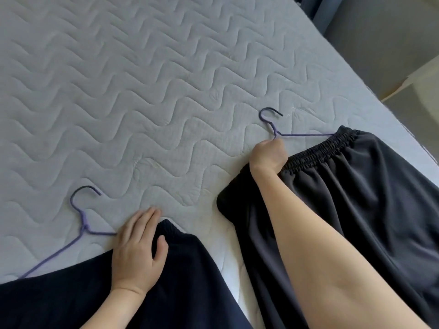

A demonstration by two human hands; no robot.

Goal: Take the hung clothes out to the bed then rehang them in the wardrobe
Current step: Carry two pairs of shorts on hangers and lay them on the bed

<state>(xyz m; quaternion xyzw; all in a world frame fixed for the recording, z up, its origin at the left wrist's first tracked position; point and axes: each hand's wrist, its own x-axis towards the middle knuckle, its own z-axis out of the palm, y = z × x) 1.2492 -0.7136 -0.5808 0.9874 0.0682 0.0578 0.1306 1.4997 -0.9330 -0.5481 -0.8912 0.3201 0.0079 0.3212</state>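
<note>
While both hands work on the bed (166, 79), count is two garments, two hangers, no readable writing or labels anywhere. Right hand (267, 156) is fisted around the neck of the right hanger (275, 131), just below its hook, at the elastic waistband of the grey shorts (356, 191), which lie flat near the bed's right edge. Left hand (137, 248) lies flat with fingers spread, gripping nothing, palm down on the navy garment (71, 293). Left hanger (83, 224), purple wire with dark hook, sticks out from under that garment, touching the fingers.
</note>
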